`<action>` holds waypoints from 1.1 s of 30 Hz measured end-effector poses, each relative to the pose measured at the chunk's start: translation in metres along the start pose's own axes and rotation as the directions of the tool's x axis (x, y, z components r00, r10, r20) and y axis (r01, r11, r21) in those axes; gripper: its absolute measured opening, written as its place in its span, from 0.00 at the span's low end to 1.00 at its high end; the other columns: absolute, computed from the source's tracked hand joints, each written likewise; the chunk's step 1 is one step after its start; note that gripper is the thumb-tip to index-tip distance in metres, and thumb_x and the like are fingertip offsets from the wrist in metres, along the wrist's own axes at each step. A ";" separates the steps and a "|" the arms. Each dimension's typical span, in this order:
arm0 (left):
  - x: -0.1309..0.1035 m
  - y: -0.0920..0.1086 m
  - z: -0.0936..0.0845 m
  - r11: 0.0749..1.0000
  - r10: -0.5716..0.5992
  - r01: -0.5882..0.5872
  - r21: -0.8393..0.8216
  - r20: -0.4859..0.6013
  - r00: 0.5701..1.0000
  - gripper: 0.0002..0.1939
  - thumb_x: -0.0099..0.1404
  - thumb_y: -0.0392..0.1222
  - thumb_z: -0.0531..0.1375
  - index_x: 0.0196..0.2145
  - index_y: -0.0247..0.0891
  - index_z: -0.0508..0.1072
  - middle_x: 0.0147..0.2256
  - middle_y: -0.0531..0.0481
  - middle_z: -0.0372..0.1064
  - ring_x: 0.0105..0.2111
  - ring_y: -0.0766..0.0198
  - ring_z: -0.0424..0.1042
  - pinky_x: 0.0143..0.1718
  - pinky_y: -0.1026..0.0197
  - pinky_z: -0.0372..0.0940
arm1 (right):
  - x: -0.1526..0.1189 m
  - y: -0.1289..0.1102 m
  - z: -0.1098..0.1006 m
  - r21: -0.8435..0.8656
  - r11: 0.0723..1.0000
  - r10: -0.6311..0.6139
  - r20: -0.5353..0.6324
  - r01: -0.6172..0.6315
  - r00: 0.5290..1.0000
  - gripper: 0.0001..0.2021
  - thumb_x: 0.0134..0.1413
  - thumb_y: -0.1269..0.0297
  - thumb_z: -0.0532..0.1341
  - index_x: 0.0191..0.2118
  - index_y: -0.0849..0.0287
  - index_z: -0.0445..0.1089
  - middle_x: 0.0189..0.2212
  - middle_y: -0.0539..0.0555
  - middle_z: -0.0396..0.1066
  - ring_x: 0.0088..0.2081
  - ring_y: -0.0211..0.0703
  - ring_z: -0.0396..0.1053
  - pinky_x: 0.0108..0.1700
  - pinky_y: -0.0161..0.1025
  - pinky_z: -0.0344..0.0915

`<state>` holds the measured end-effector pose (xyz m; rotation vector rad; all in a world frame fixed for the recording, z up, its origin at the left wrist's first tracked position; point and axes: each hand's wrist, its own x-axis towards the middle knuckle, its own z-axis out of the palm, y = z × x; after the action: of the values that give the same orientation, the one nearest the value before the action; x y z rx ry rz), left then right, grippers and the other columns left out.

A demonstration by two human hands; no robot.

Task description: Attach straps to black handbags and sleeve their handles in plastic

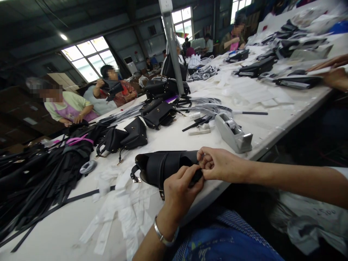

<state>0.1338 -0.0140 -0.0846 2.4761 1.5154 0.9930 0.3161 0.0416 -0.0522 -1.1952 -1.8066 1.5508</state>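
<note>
A black handbag (154, 167) lies on its side near the front edge of the white table, a strap with a buckle sticking out at its left end. My left hand (182, 186), with a silver bangle at the wrist, is closed on the bag's right end. Against it, my right hand (213, 163) pinches at the same end with bent fingers. The exact part between the fingertips is hidden. Just beyond my right hand stands a grey tape dispenser (231, 134).
Black straps (54, 181) heap at the left, beside finished-looking black bags (134, 134). White paper strips (108, 221) lie in front of the bag. Farther back are more bags (157, 112) and a metal post (175, 54). Co-workers sit across the table; another person's hands (335, 74) show at right.
</note>
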 end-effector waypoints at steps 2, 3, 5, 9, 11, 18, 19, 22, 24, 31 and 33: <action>0.000 -0.001 0.001 0.999 0.027 -0.027 -0.031 -0.019 0.999 0.11 0.65 0.40 0.63 0.46 0.42 0.76 0.37 0.51 0.77 0.34 0.66 0.77 0.37 0.68 0.68 | -0.001 0.002 -0.002 -0.013 1.000 0.011 -0.005 -0.011 1.000 0.16 0.36 0.75 0.61 0.35 0.57 0.61 0.24 0.44 0.68 0.25 0.34 0.64 0.27 0.32 0.60; 0.000 -0.001 0.001 0.998 0.035 -0.036 -0.047 -0.029 0.999 0.11 0.65 0.40 0.63 0.46 0.42 0.76 0.37 0.51 0.77 0.34 0.66 0.77 0.37 0.68 0.68 | -0.001 0.005 -0.003 -0.010 1.000 0.019 -0.012 -0.019 1.000 0.15 0.36 0.75 0.61 0.35 0.57 0.61 0.24 0.44 0.68 0.25 0.35 0.65 0.28 0.32 0.61; 0.000 -0.002 0.002 0.996 0.041 -0.044 -0.079 -0.041 0.998 0.11 0.65 0.40 0.63 0.46 0.41 0.76 0.37 0.51 0.77 0.34 0.66 0.77 0.38 0.68 0.68 | -0.002 0.011 -0.005 0.012 0.999 0.039 -0.031 -0.039 0.999 0.15 0.35 0.74 0.61 0.34 0.57 0.62 0.24 0.45 0.69 0.25 0.35 0.65 0.28 0.33 0.61; -0.001 -0.003 0.003 0.991 0.012 -0.017 -0.135 -0.037 0.999 0.12 0.65 0.40 0.64 0.46 0.41 0.76 0.38 0.50 0.77 0.35 0.66 0.77 0.38 0.67 0.70 | -0.002 0.029 -0.010 0.060 0.996 0.077 -0.066 -0.073 0.995 0.15 0.34 0.73 0.62 0.33 0.57 0.62 0.24 0.45 0.69 0.25 0.35 0.65 0.28 0.32 0.60; -0.001 -0.003 0.003 0.989 -0.001 -0.004 -0.147 -0.033 0.999 0.12 0.64 0.40 0.64 0.47 0.41 0.76 0.38 0.50 0.77 0.34 0.66 0.76 0.38 0.67 0.70 | -0.002 0.038 -0.013 0.078 0.994 0.086 -0.080 -0.080 0.993 0.14 0.35 0.72 0.62 0.33 0.57 0.63 0.24 0.45 0.69 0.25 0.35 0.65 0.28 0.32 0.60; -0.002 -0.001 0.002 0.992 -0.003 -0.002 -0.123 -0.041 0.999 0.13 0.63 0.39 0.65 0.46 0.41 0.76 0.38 0.50 0.77 0.35 0.64 0.77 0.38 0.66 0.72 | -0.006 0.066 -0.020 0.142 0.986 0.109 -0.156 -0.087 0.982 0.14 0.36 0.71 0.64 0.34 0.57 0.64 0.26 0.46 0.71 0.26 0.34 0.66 0.28 0.31 0.61; -0.003 0.000 0.002 0.993 -0.008 0.003 -0.122 -0.042 0.999 0.13 0.63 0.38 0.65 0.46 0.41 0.76 0.38 0.49 0.77 0.35 0.64 0.77 0.38 0.66 0.72 | -0.006 0.070 -0.021 0.151 0.984 0.116 -0.167 -0.091 0.979 0.14 0.36 0.71 0.64 0.34 0.57 0.64 0.26 0.47 0.71 0.26 0.34 0.67 0.28 0.31 0.61; -0.005 0.001 0.001 0.993 -0.027 0.022 -0.117 -0.041 0.999 0.13 0.63 0.38 0.65 0.46 0.42 0.76 0.38 0.50 0.77 0.34 0.64 0.77 0.37 0.66 0.72 | -0.006 0.083 -0.023 0.167 0.981 0.135 -0.197 -0.103 0.971 0.14 0.36 0.72 0.64 0.34 0.57 0.63 0.28 0.49 0.73 0.27 0.36 0.68 0.28 0.31 0.62; -0.006 0.002 0.001 0.994 -0.037 0.032 -0.105 -0.045 0.998 0.13 0.63 0.38 0.65 0.46 0.42 0.76 0.38 0.50 0.77 0.34 0.65 0.77 0.38 0.66 0.72 | -0.004 0.092 -0.026 0.170 0.979 0.145 -0.215 -0.109 0.966 0.14 0.36 0.71 0.63 0.34 0.57 0.63 0.28 0.50 0.74 0.27 0.37 0.69 0.28 0.32 0.63; -0.003 0.007 0.000 0.993 -0.078 0.074 -0.094 -0.043 0.996 0.12 0.62 0.38 0.65 0.45 0.41 0.77 0.38 0.49 0.77 0.35 0.63 0.77 0.39 0.65 0.73 | 0.000 0.117 -0.041 0.125 0.987 0.138 -0.290 -0.106 0.947 0.14 0.37 0.70 0.63 0.34 0.56 0.62 0.26 0.49 0.74 0.24 0.38 0.69 0.28 0.33 0.64; -0.002 0.007 -0.001 0.992 -0.098 0.096 -0.088 -0.027 0.995 0.12 0.62 0.38 0.65 0.45 0.41 0.77 0.38 0.48 0.77 0.36 0.62 0.77 0.39 0.64 0.73 | 0.001 0.124 -0.044 0.109 0.990 0.124 -0.308 -0.095 0.943 0.13 0.38 0.69 0.63 0.34 0.55 0.62 0.26 0.49 0.74 0.25 0.39 0.70 0.28 0.34 0.64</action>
<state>0.1383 -0.0198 -0.0821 2.3159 1.5505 1.0618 0.3891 0.0642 -0.1590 -1.4278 -1.4687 1.3916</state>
